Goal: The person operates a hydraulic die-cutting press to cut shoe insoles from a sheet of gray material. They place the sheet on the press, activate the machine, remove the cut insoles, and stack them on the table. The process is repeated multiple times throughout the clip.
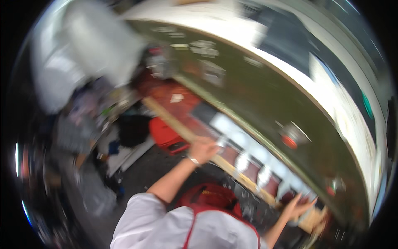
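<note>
My left hand [203, 149], with a light bracelet at the wrist, is at the wooden front edge [170, 121] of a narrow work surface. A shiny whitish object [222, 142] lies right by its fingertips; blur hides whether the fingers hold it. Farther right, my right hand [296, 208] is over the same surface with its fingers apart and nothing visible in it. Between the hands, silvery white pieces [242, 162] stand in a row across the wooden edge, with dark red patches [252, 171] between them. Their kind is too smeared to tell.
A long dark green panel [248, 91] rises behind the work surface, below a white upper surface [215, 24]. A red object [166, 135] is below the wooden edge at left. Large translucent plastic bags [99, 37] and clutter fill the far left.
</note>
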### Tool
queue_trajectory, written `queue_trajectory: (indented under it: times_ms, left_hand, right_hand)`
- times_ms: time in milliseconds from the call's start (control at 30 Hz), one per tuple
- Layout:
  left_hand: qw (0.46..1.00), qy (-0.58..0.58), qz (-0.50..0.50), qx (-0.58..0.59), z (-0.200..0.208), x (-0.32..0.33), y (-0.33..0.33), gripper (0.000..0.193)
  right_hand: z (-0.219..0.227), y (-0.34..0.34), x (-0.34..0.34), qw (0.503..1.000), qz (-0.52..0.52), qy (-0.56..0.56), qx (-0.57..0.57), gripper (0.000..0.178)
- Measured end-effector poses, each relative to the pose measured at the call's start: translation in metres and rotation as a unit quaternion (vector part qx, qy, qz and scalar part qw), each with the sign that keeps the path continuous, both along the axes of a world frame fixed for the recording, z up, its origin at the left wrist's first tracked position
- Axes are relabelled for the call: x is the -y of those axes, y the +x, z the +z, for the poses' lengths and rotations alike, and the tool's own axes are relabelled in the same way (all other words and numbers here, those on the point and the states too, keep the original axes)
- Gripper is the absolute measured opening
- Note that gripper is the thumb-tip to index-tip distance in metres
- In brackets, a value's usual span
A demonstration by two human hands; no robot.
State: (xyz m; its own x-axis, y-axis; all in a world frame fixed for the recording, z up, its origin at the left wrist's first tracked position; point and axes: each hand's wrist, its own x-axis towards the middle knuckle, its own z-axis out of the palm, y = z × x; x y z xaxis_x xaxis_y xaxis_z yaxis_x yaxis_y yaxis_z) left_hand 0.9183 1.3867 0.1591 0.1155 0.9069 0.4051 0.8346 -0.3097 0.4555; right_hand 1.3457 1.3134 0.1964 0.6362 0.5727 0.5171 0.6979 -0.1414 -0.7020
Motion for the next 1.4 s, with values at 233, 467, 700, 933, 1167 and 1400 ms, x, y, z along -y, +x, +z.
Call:
queue_trajectory:
  times_ms: [233, 467, 700, 933, 1167, 1400]
  left_hand:
    - [0.991, -0.123, 0.013, 0.059, -0.025, -0.009, 0.003, 0.026]
    - [0.992, -0.112, -0.006, 0.060, -0.020, 0.039, -0.024, 0.027]
    - [0.979, -0.194, 0.059, 0.011, -0.011, 0.107, -0.032, 0.034]
    - [0.997, -0.046, 0.066, -0.014, -0.027, 0.167, -0.051, 0.021]
    - [0.998, -0.046, 0.027, -0.015, -0.051, 0.184, -0.061, 0.023]
    - [0.999, -0.039, 0.017, 0.000, -0.061, 0.186, -0.058, 0.022]
  right_hand:
    - [-0.015, -0.060, 0.043, 0.944, 0.182, -0.206, 0.181, 0.033]
    - [0.002, -0.066, 0.050, 0.979, 0.064, -0.183, 0.054, 0.033]
    - [-0.013, -0.169, -0.052, 0.936, 0.274, -0.172, -0.136, 0.071]
    - [-0.058, -0.285, -0.016, 0.942, 0.295, -0.159, 0.030, 0.090]
    - [-0.013, -0.211, 0.007, 0.791, 0.399, -0.062, -0.459, 0.084]
    - [-0.039, -0.197, 0.041, 0.958, 0.271, -0.087, -0.013, 0.080]
